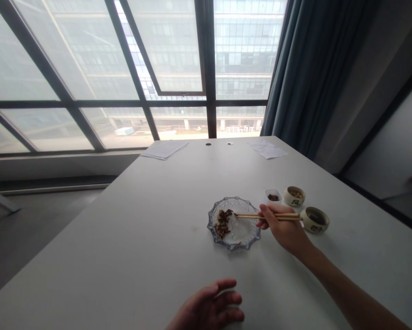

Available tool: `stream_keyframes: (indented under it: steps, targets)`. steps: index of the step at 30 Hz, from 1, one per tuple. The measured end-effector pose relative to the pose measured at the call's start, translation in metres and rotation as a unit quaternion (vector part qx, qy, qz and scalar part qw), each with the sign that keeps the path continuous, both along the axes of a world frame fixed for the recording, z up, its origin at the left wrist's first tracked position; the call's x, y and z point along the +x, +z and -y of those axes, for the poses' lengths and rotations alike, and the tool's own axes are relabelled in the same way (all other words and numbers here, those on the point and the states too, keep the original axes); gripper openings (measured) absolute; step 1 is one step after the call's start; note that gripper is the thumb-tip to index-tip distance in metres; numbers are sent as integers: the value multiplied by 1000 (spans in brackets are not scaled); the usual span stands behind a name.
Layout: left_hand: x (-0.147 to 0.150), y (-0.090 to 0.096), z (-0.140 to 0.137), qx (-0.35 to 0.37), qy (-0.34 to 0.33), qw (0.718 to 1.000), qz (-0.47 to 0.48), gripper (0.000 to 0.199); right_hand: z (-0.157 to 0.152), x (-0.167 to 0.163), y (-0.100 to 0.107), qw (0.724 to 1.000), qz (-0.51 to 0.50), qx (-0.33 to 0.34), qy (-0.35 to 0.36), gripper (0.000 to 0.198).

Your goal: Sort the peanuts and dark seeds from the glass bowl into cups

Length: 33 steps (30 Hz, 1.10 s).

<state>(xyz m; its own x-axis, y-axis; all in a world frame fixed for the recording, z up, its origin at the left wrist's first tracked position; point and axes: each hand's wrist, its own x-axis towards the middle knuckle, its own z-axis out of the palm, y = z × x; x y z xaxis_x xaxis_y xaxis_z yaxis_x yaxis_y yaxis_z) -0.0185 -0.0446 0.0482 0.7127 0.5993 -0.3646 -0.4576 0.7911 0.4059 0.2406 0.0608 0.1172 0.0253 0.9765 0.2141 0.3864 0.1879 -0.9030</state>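
My right hand (283, 227) is closed around a pair of wooden chopsticks (249, 216). Their tips reach into a clear glass dish (211, 233) with a scalloped rim, at the edge of a heap of dark brown dried pieces (222, 224). A few paler bits lie among the pieces, on the dish's left side. Whether the tips pinch a piece is too small to tell. My left hand (214, 305) hovers or rests near the front of the table, below the dish, fingers apart and holding nothing.
Beyond my right hand stand a small white cup (273, 195) with dark pieces, a cream pot (294, 197) with light brown contents and another cream pot (315, 221) with dark contents. Paper sheets (166, 149) and more paper (268, 150) lie at the white table's (140, 229) far end.
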Motion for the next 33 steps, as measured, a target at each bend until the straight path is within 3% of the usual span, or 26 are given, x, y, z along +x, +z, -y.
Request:
stream_keyframes:
  steps: [3,7,10,13,17,23,28,33]
  targets:
    - [0,0,0,-2,0,1000,-1,30,1,1,7,1000,-12,11,-25,45]
    - [-1,1,0,-6,1,1000,5,30,6,22,37,994,-18,55,-97,43]
    - [-1,0,0,-4,0,1000,8,30,7,50,57,977,39,116,-176,39]
    - [0,0,-1,-5,1,1000,3,30,4,74,64,958,92,155,-225,38]
    - [0,1,-1,-8,-2,1000,-3,30,0,81,62,969,86,133,-188,39]
    - [0,1,-1,-6,-1,1000,-4,30,6,53,58,988,3,96,-124,39]
    - [0,0,-3,-2,-3,1000,0,31,8,15,30,998,-16,36,52,37]
    - [1,0,-1,-4,-3,1000,2,31,7,-7,6,996,-16,7,91,35]
